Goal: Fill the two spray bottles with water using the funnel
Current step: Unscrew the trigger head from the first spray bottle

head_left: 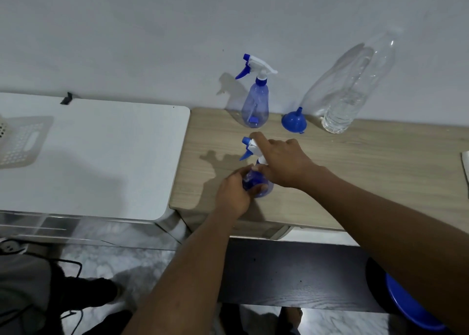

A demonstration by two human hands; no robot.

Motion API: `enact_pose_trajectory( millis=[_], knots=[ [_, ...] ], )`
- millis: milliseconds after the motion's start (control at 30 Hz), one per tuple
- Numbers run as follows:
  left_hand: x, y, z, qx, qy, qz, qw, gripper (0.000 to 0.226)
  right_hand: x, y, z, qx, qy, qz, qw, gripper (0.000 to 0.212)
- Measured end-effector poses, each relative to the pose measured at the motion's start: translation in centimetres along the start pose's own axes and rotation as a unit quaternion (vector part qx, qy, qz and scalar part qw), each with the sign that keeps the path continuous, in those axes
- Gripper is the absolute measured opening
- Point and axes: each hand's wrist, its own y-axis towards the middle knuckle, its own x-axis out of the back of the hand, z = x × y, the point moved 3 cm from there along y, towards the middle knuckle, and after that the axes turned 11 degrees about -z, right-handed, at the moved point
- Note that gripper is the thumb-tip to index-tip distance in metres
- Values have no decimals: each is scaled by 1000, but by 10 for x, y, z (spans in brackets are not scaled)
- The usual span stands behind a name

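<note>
Left hand (234, 195) grips near spray bottle (262, 188); right hand (281, 163) clasps its neck.

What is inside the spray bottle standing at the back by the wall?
Through the far spray bottle you can see its dip tube and a small blue piece near the bottom. No water line shows. The near spray bottle is mostly covered by both hands.

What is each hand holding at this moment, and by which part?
Both hold the near spray bottle: the left hand wraps its blue body, and the right hand grips the white trigger head and collar. Nothing else is held.
</note>
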Motion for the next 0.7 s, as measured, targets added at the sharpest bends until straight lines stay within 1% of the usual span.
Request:
enact_pose_trajectory(
  millis=[33, 100, 133, 167, 200, 267, 333, 433, 500, 533, 567, 667, 700],
  knots=[
    [0, 0, 0, 2, -3, 0, 1000, 66, -1, 1, 1, -1, 20, 8, 1000, 69],
    [0, 1, 0, 5, 7, -2, 1000, 69, 0, -1, -1, -12, 77, 43, 996, 85],
    [1, 1, 0, -2, 15, -5, 1000, 67, 3, -3, -2, -14, 80, 48, 996, 91],
    [0, 1, 0, -8, 21, -6, 1000, 64, 4, -4, -5, -16, 67, 40, 997, 92],
    [0, 1, 0, -12, 20, -7, 1000, 63, 5, -5, -5, -20, 45, 29, 998, 89],
    [0, 0, 0, -2, 9, 1, 1000, 67, 5, -5, 0, -22, 24, 25, 999, 72],
    [1, 0, -1, 2, 11, 1, 1000, 70, 6, -5, 5, -18, 57, 42, 997, 63],
    [3, 0, -2, -10, 20, -8, 1000, 74, 26, -4, -1, -33, 125, 67, 989, 60],
    [4, 0, -1, -15, 22, -7, 1000, 76, 50, 3, -9, -54, 121, 76, 988, 64],
    [4, 0, -1, -20, 22, -5, 1000, 77, 66, 9, -12, -62, 106, 84, 989, 63],
    [4, 0, -1, -23, 22, -2, 999, 77, 83, 14, -16, -69, 95, 90, 989, 57],
    [4, 1, -1, -36, 14, -1, 999, 75, 140, 27, -27, -91, 89, 92, 988, 30],
    [4, 1, -2, -36, 9, -1, 999, 73, 157, 29, -32, -107, 101, 86, 985, 26]
  ],
)
